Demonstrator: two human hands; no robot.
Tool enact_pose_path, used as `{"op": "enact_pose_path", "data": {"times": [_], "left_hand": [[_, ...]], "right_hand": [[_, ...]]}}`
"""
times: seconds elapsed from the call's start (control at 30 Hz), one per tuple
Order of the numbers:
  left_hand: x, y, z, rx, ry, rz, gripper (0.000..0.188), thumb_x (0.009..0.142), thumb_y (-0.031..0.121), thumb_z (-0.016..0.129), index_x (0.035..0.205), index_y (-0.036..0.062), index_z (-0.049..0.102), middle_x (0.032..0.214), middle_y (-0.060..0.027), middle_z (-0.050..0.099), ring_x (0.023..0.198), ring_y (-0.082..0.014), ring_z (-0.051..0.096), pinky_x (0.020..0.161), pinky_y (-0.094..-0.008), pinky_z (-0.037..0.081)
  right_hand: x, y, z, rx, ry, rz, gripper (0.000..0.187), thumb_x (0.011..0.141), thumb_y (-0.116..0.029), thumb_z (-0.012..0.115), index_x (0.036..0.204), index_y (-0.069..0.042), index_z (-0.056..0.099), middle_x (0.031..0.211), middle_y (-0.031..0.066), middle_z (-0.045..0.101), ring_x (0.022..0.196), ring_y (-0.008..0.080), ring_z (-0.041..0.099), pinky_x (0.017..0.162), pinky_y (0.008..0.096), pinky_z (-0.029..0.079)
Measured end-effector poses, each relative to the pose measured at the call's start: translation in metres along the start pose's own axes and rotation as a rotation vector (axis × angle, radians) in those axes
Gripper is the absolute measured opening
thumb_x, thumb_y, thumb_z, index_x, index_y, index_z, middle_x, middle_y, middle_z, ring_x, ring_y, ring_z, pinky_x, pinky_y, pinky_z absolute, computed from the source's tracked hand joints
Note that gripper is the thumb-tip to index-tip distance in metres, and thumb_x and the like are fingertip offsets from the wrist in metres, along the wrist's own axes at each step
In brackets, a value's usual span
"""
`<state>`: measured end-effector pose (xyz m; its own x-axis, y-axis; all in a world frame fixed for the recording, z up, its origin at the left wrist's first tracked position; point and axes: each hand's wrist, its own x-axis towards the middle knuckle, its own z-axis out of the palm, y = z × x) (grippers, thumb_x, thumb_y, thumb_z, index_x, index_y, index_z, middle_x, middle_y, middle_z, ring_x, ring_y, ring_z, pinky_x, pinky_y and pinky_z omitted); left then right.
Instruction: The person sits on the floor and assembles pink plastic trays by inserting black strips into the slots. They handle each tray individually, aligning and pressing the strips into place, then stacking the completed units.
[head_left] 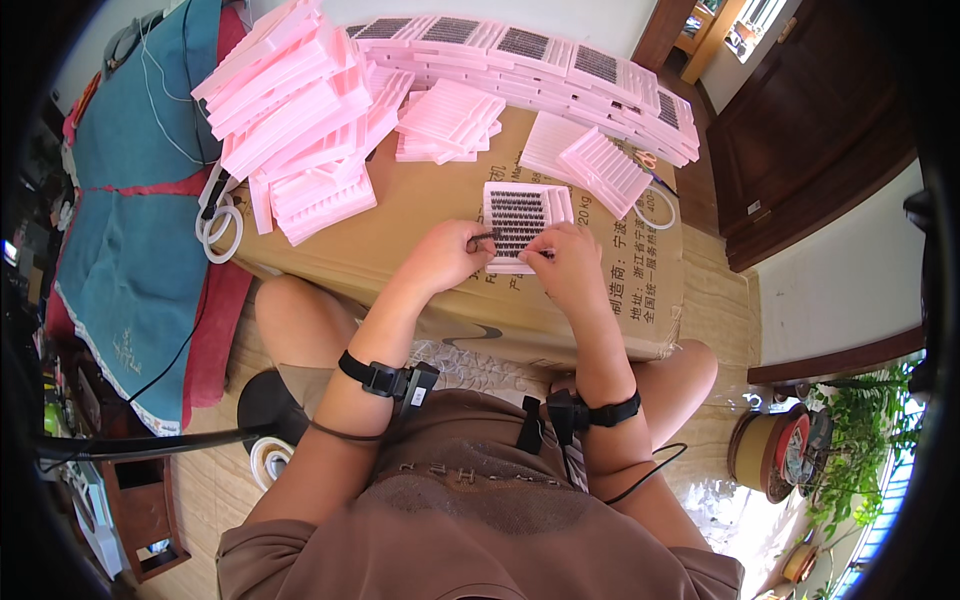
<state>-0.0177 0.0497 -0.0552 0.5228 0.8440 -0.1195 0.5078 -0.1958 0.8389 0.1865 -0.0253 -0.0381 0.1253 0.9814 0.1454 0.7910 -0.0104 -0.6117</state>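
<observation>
A: Orientation of the item?
B: Pink tray (513,187), lying face up on the cardboard box (420,200) before the person. Long axis appears to run away from the body, rows crosswise.
A: Appearance?
B: Pale pink rim, face lined with dark bristly strips (518,213) in parallel rows (the right hand (573,268) hides the near right part).
A: Grip?
B: Left hand (447,253) pinches a thin dark piece (487,237) at the tray's left edge. Right thumb and forefinger are drawn close; whether anything sits between them, I cannot tell.
A: Other containers?
B: To the left, a leaning pile of ridged trays (290,110). Along the far edge, stacked trays (525,44), the top ones holding dark rows. Orange-handled scissors (646,158) lie at far right.
</observation>
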Motion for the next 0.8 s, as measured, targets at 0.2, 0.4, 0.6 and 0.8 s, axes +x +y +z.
{"op": "enact_pose_path", "data": {"times": [0.2, 0.4, 0.6, 0.8], "left_hand": [[0.002, 0.000, -0.001, 0.063, 0.002, 0.018, 0.013, 0.090, 0.008, 0.070, 0.098, -0.0017, 0.073, 0.077, -0.0085, 0.070, 0.067, -0.0152, 0.061, 0.065, -0.0331, 0.049], [0.005, -0.006, -0.002, 0.048, -0.001, 0.056, 0.016, 0.090, 0.008, 0.069, 0.101, -0.0019, 0.074, 0.078, -0.0097, 0.071, 0.068, -0.0147, 0.062, 0.066, -0.0329, 0.050], [0.006, -0.007, -0.005, 0.039, -0.056, 0.032, 0.013, 0.090, 0.006, 0.068, 0.100, -0.0004, 0.074, 0.076, -0.0083, 0.070, 0.068, -0.0125, 0.061, 0.066, -0.0312, 0.050], [0.007, -0.007, -0.006, 0.039, -0.058, 0.110, 0.015, 0.086, 0.005, 0.071, 0.100, -0.0005, 0.074, 0.079, -0.0116, 0.072, 0.071, -0.0181, 0.066, 0.068, -0.0343, 0.052]], "right_hand": [[-0.003, -0.004, 0.026, -0.087, 0.081, -0.049, 0.009, 0.082, -0.022, 0.080, 0.087, -0.015, 0.080, 0.130, 0.0020, 0.061, 0.128, 0.0302, 0.048, 0.103, 0.0514, 0.032], [-0.002, -0.005, 0.031, -0.147, 0.078, -0.070, 0.008, 0.082, -0.023, 0.080, 0.084, -0.016, 0.080, 0.129, 0.0020, 0.062, 0.126, 0.0303, 0.050, 0.102, 0.0522, 0.034], [-0.001, -0.006, 0.032, -0.137, 0.097, -0.067, 0.006, 0.080, -0.022, 0.080, 0.081, -0.016, 0.080, 0.128, 0.0014, 0.063, 0.124, 0.0298, 0.050, 0.099, 0.0518, 0.035], [-0.001, -0.005, 0.032, -0.142, 0.109, -0.068, 0.005, 0.079, -0.020, 0.079, 0.079, -0.015, 0.080, 0.127, 0.0010, 0.064, 0.123, 0.0300, 0.051, 0.099, 0.0515, 0.036]]}}
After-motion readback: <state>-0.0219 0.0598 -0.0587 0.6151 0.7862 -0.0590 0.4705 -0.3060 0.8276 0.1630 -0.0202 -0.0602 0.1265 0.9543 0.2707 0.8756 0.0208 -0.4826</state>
